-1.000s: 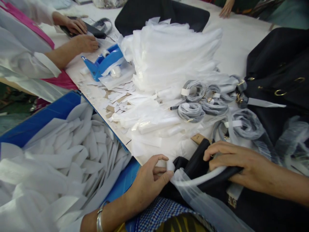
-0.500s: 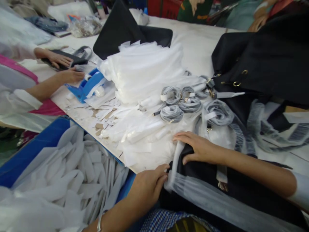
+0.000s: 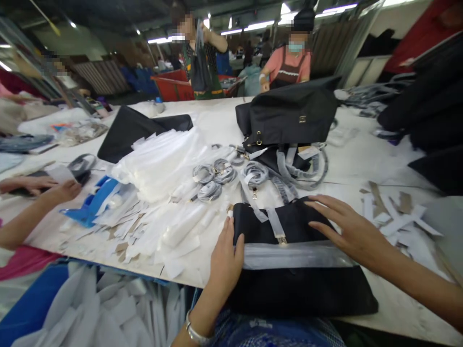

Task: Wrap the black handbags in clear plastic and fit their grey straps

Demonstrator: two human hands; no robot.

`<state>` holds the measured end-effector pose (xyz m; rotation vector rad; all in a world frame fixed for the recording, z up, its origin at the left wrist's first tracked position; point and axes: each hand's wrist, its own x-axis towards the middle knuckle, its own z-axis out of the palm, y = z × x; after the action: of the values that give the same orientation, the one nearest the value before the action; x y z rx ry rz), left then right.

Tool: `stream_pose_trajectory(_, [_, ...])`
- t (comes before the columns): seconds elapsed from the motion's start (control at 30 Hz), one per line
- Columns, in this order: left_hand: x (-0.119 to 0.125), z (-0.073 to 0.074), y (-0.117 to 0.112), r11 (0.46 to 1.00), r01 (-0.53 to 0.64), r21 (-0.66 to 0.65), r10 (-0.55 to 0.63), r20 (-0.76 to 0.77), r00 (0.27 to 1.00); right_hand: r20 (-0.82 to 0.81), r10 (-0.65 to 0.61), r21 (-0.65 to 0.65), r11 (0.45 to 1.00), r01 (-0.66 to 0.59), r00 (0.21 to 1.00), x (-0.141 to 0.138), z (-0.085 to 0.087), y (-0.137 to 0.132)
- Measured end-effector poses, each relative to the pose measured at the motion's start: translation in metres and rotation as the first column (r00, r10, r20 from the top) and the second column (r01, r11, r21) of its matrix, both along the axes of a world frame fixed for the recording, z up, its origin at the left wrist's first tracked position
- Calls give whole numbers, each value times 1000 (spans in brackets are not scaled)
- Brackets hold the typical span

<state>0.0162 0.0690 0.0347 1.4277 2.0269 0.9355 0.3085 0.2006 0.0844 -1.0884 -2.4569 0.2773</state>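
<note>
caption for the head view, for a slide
Left hand and right hand lie flat on a black bag on the table.

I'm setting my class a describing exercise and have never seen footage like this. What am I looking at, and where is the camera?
There is no machine here: a person works with two bare hands, and the camera sits on that person's head, looking forward and down. The left hand lies flat against the left edge of a black bag on the white table; the right hand is spread open on top of it. Neither grips anything. A translucent strip crosses the bag. Beyond lie coiled grey straps, a pile of clear white sleeves, a blue tape dispenser and paper scraps. The arm at the far left belongs to a co-worker.
</note>
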Motion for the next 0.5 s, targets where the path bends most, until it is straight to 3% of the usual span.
stream_pose_trajectory(0.07, [-1, -14, 2, 999, -36, -20, 37, 25, 999, -11, -256, -124, 960, 253, 967, 42, -26, -33])
stream_pose_trajectory(0.13, [-7, -23, 4, 997, -59, -50, 63, 77, 995, 20, -463, -315, 838, 445, 886, 65, -54, -63])
stream_pose_trajectory(0.17, [-9, -26, 5, 996, -62, -60, 69, 106, 992, 28, -504, -387, 791, 474, 863, 69, -65, -74])
stream_pose_trajectory(0.27, [-15, -26, 9, 996, -60, -70, 71, 156, 985, -8, -551, -500, 725, 474, 835, 62, -78, -90])
stream_pose_trajectory(0.37, [-18, -20, 11, 998, -31, -58, 40, 156, 987, -86, -553, -525, 732, 434, 829, 54, -70, -87])
stream_pose_trajectory(0.5, [-25, -8, 2, 1000, 11, -4, -11, 127, 992, -170, -532, -542, 754, 372, 830, 72, -66, -84])
